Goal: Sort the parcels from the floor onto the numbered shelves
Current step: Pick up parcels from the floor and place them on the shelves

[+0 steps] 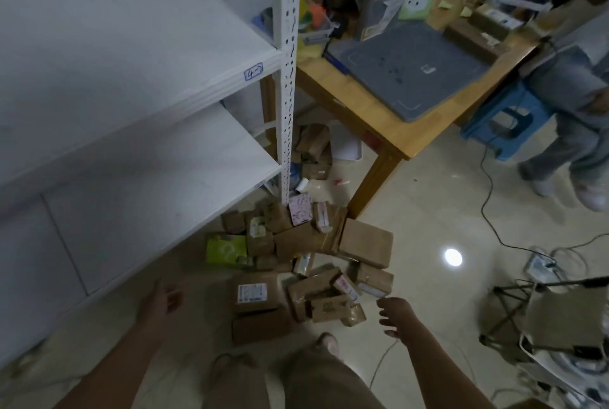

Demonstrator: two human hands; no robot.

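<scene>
Both bare forearms reach forward and down from the bottom of the view. The left hand hangs over bare floor just left of the parcels, blurred, fingers loosely curled, holding nothing. The right hand is lower right of the heap, palm down, fingers spread and slightly bent, also empty; its fingertips sit just beside the nearest small boxes without touching them that I can see.

Between the two hands lies the pile of parcels, scattered on the pale tiled floor. Nearest the left hand is a brown box with a white label, resting against another plain brown carton in front of it. Close to the right hand is a cluster of small taped cartons, tilted every which way. Further back sits a larger plain brown box, a bright green packet on the left edge, and a pink patterned box leaning near the foot of the shelf upright.

The white shelving unit rises on the left, its boards bare in view; a small handwritten label is stuck on the front edge of the upper board, reading a 4 as far as I can tell. Beyond, a wooden table carries a grey mat and clutter. At the far right another person's legs stand by a blue stool.
</scene>
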